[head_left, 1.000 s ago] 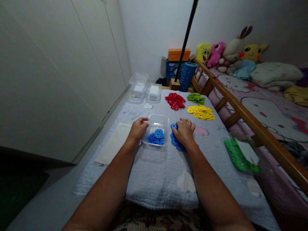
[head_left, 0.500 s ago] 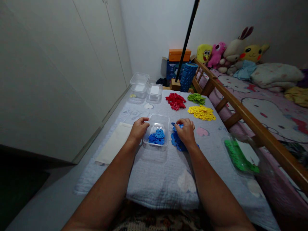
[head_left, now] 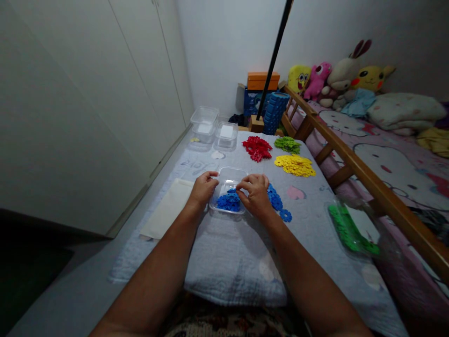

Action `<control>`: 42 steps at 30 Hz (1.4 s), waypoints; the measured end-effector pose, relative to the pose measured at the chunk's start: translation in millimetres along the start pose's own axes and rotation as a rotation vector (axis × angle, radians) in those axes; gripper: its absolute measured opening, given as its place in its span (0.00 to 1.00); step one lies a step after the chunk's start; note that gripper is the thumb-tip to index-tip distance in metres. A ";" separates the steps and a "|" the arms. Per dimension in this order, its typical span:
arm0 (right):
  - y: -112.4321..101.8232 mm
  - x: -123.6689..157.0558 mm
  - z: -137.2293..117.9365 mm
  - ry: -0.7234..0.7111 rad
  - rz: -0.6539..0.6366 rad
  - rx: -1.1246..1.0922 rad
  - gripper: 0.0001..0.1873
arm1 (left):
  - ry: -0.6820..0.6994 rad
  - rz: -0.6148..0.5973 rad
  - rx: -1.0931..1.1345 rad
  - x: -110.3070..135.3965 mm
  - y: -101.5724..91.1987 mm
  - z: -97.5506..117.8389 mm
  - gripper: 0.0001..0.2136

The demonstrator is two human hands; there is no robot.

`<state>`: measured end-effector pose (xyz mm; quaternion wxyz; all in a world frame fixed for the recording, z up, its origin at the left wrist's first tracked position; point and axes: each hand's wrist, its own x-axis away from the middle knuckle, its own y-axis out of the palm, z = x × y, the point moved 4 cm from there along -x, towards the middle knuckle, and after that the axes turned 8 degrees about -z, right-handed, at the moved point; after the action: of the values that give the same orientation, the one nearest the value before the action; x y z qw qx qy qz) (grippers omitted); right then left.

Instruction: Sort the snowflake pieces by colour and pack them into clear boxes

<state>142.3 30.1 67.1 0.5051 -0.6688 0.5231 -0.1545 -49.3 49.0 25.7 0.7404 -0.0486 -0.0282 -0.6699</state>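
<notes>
The left hand (head_left: 201, 189) has its grip closed on the left side of a clear box (head_left: 229, 172). The box sits in the middle of a pale blue blanket (head_left: 228, 252). Some blue pieces (head_left: 226, 202) lie in the near end of the box.

The right hand (head_left: 257, 196) is over the right side of the box. Its fingers (head_left: 245, 185) are bunched together above the blue pieces. I cannot tell if a piece is in that grip.

Just to the right of the box is a blue pile (head_left: 275, 201) on the blanket, partly hidden by the right hand.

Farther away lie a red pile (head_left: 257, 148), a green pile (head_left: 287, 144) and a yellow pile (head_left: 295, 165). Two more clear boxes (head_left: 205, 122) stand at the far left.
</notes>
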 end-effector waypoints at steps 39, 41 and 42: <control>-14.7 8.5 84.8 0.433 -0.056 0.131 0.04 | -0.014 0.041 -0.002 4.5 1.5 3.3 0.18; -20.4 7.2 80.8 0.423 -0.004 0.037 0.03 | -0.020 0.044 -0.012 5.3 1.8 4.6 0.18; -23.8 6.3 76.9 0.398 0.033 -0.014 0.02 | -0.023 0.045 -0.014 5.7 1.9 5.2 0.18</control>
<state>214.3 62.8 51.0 0.3897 -0.6200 0.6244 -0.2717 -46.7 44.2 31.4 0.7545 -0.0624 -0.0309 -0.6526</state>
